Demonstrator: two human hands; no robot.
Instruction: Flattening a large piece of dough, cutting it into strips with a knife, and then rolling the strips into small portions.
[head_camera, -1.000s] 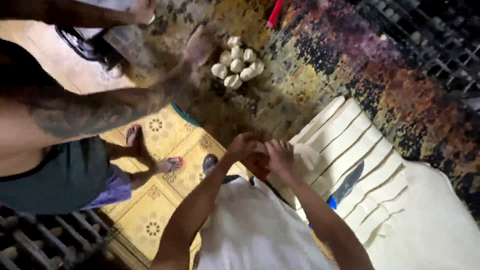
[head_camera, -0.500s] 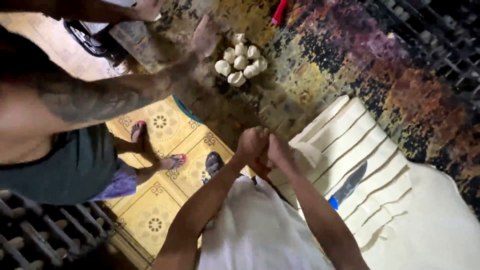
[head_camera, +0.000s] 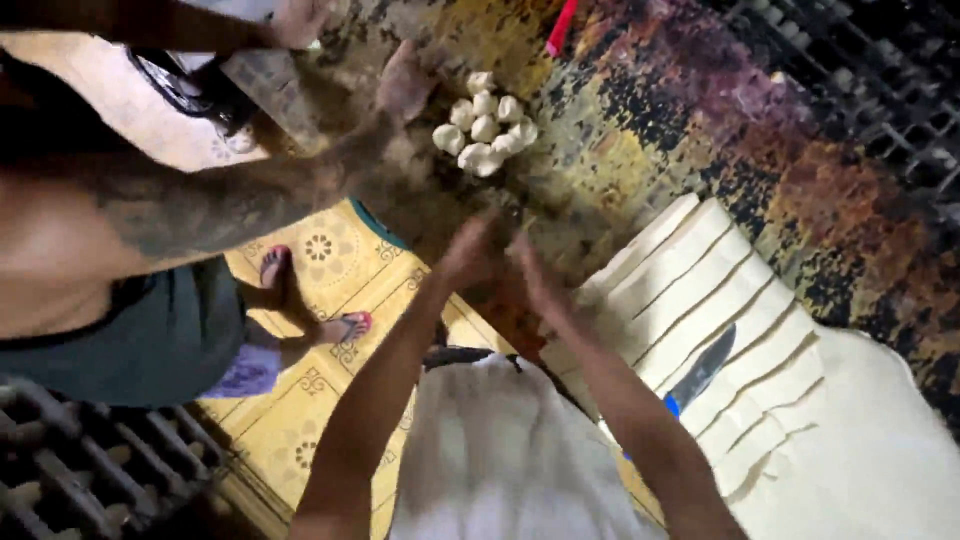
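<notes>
My left hand (head_camera: 468, 255) and my right hand (head_camera: 535, 278) are held palm to palm over the dark, stained worktop (head_camera: 640, 120), both blurred by motion. Whatever lies between the palms is hidden. Just beyond them sits a pile of several small white dough balls (head_camera: 485, 130). To the right of my right arm lies a pale dough sheet cut into long strips (head_camera: 740, 300). A knife with a blue handle (head_camera: 700, 372) rests on the strips.
A co-worker stands at the left, a tattooed arm (head_camera: 230, 200) stretched across the worktop with its hand (head_camera: 405, 80) beside the dough balls. A red object (head_camera: 562, 25) lies at the far edge. Metal grates (head_camera: 90, 470) stand at the lower left and upper right.
My joined hands have moved away from the edge of the dough strips and up toward the pile of dough balls. The co-worker's arm has shifted slightly.
</notes>
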